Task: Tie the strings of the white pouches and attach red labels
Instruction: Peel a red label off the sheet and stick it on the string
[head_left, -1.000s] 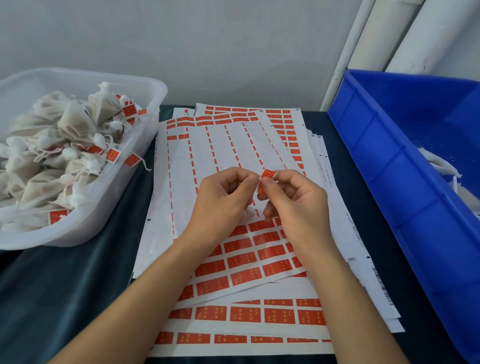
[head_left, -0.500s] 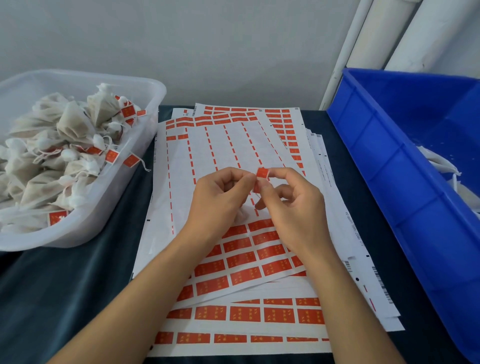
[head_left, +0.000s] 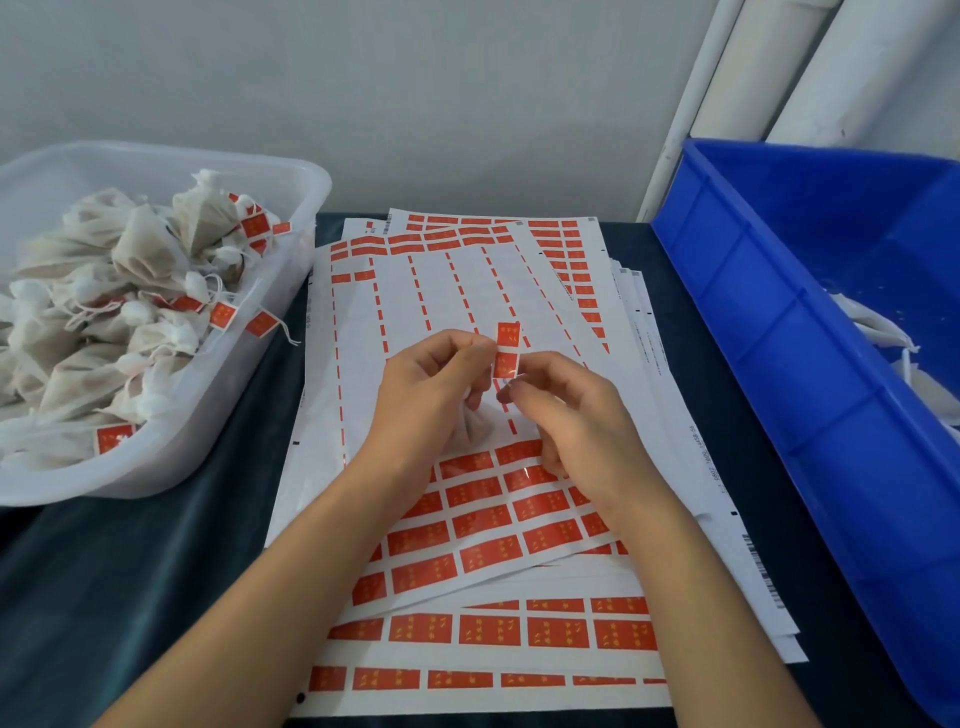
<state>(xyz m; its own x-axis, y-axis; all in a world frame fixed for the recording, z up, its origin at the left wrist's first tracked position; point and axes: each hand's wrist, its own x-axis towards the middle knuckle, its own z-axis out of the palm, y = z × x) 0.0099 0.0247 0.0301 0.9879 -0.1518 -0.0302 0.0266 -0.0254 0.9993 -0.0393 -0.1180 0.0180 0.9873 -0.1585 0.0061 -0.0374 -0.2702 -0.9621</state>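
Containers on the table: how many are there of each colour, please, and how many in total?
Clear white tub: 1
Blue bin: 1
Total: 2

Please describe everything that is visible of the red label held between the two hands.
The red label is a small glossy rectangle with yellow marks, apparently a sticker. It stands upright, creased across its middle. The left hand pinches its left edge and the right hand touches its lower end. It is above the label sheets.
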